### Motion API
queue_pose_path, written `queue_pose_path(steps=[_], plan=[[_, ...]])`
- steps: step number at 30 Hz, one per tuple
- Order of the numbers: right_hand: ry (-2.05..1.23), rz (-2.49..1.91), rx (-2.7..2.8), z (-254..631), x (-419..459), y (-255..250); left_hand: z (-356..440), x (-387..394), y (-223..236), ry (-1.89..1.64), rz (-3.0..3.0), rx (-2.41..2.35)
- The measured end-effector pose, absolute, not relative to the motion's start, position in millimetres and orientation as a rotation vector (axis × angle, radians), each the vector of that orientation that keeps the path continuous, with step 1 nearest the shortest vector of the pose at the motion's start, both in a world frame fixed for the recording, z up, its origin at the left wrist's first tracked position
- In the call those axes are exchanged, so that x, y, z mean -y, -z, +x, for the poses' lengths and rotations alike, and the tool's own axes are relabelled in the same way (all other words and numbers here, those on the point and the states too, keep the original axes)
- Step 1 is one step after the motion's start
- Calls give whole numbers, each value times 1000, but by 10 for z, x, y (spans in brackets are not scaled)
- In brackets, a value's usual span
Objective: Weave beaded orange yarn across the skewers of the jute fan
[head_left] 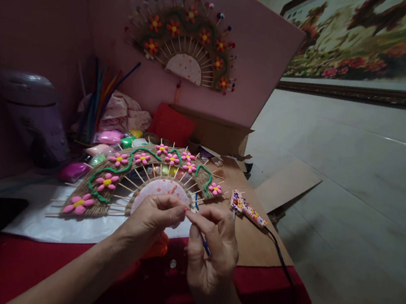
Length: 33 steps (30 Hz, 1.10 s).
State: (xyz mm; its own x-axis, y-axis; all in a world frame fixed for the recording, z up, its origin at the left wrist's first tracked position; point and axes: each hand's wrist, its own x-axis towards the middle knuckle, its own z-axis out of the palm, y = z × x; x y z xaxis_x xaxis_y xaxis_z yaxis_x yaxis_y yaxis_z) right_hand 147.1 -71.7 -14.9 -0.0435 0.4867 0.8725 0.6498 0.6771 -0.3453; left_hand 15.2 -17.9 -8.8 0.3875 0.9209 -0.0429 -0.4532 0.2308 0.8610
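Note:
My left hand (164, 211) is closed in a pinch in front of the fan, with a tiny orange-red piece (185, 209) at its fingertips. The fingertips of my right hand (215, 252) meet the same piece. A thin blue stick (206, 246) shows between the right fingers; its kind is unclear. Beneath the left hand is a bright orange soft bundle (157, 246), partly hidden. Behind both hands lies a fan (84, 182) of thin sticks and twine, decorated with pink flowers and a green wavy cord. Its spotted half-round centre (153, 193) is partly covered by my hands.
A flower-patterned glue gun (249, 210) with a black cable lies on the cardboard (265, 248) at right. Coloured packets (110, 136), a purple flask (35, 116) and a red pouch (172, 124) stand behind. Another fan (188, 27) is on the pink panel.

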Motion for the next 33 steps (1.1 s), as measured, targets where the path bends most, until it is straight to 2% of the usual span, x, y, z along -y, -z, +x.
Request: queue_pose_path(steps=[29, 33], plan=[[41, -970, 1624, 1470, 666, 78, 159, 188, 89, -1010, 1009, -643], [-155, -996, 1591, 1460, 682, 30, 160, 198, 93, -1001, 1001, -628]])
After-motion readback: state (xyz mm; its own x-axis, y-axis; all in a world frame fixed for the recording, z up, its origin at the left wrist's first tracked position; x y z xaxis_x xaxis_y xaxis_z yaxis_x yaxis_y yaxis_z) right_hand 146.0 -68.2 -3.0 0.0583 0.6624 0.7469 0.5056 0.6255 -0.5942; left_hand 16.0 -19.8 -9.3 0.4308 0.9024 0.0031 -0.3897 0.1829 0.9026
